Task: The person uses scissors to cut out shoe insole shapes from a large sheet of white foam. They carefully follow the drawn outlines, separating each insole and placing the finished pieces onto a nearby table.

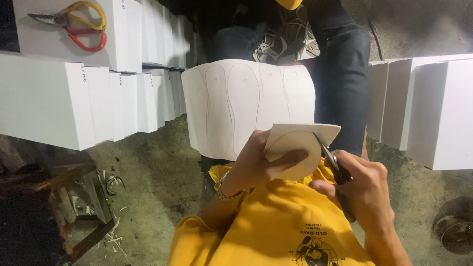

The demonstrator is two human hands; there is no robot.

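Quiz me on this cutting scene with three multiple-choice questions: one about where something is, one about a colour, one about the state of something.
1. Where are the spare scissors with red and yellow handles?
A. On the floor
B. On top of a white box
C. In the left hand

2. What colour is the shirt?
A. Yellow
B. Green
C. Blue

3. How does the small cardboard piece stand?
A. Lying flat on the ground
B. Tucked inside a box
C. Held up in one hand with scissor blades at its edge

Answers:
1 B: they lie on the top face of the white box at upper left.
2 A: the cloth below the hands is plainly yellow.
3 C: the left hand grips it while the right hand works the cutting scissors against its right edge.
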